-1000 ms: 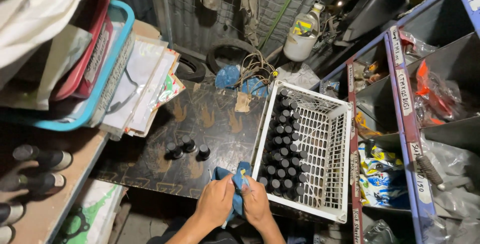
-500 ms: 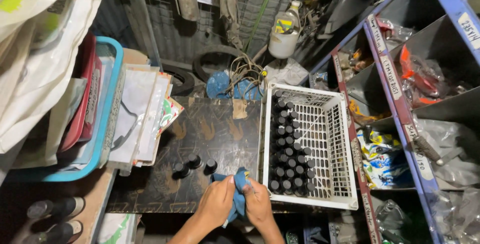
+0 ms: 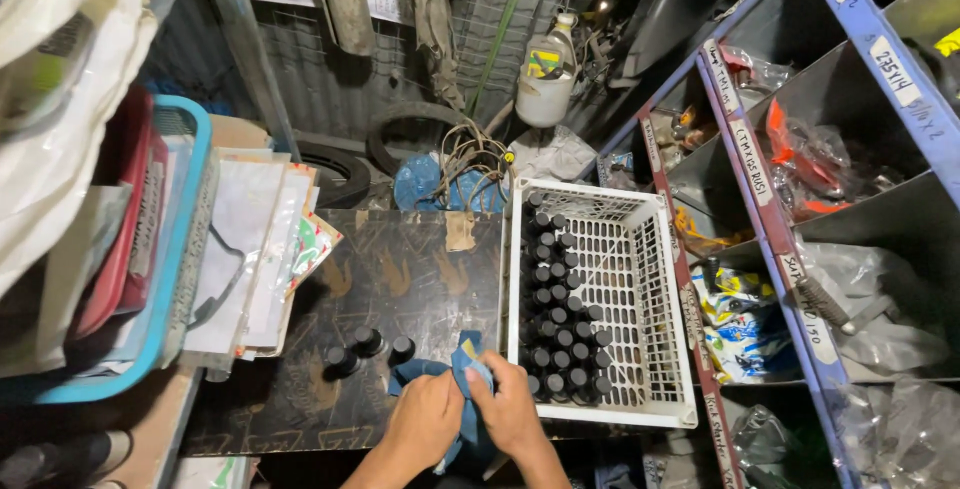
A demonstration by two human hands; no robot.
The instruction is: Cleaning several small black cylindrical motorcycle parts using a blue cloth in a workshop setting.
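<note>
My left hand (image 3: 425, 424) and my right hand (image 3: 515, 411) are both closed on a blue cloth (image 3: 462, 370) at the near edge of a dark board (image 3: 400, 279). The cloth is bunched between them, and whatever may be wrapped in it is hidden. Three small black bottles (image 3: 362, 349) stand upright on the board just left of my hands. To the right, a white plastic basket (image 3: 655, 299) holds several more black bottles (image 3: 560, 319) packed along its left side, right next to my right hand.
Stacked papers and plastic trays (image 3: 200, 249) lean at the left. Blue metal shelving (image 3: 800, 199) with bagged parts rises at the right. Behind the board lie tyres (image 3: 410, 129), tangled wire (image 3: 465, 159) and a white jug (image 3: 548, 74).
The view has tilted and shifted, so the board and basket sit more centrally. My hands stay together on the blue cloth, working it slightly. The three bottles have not moved.
</note>
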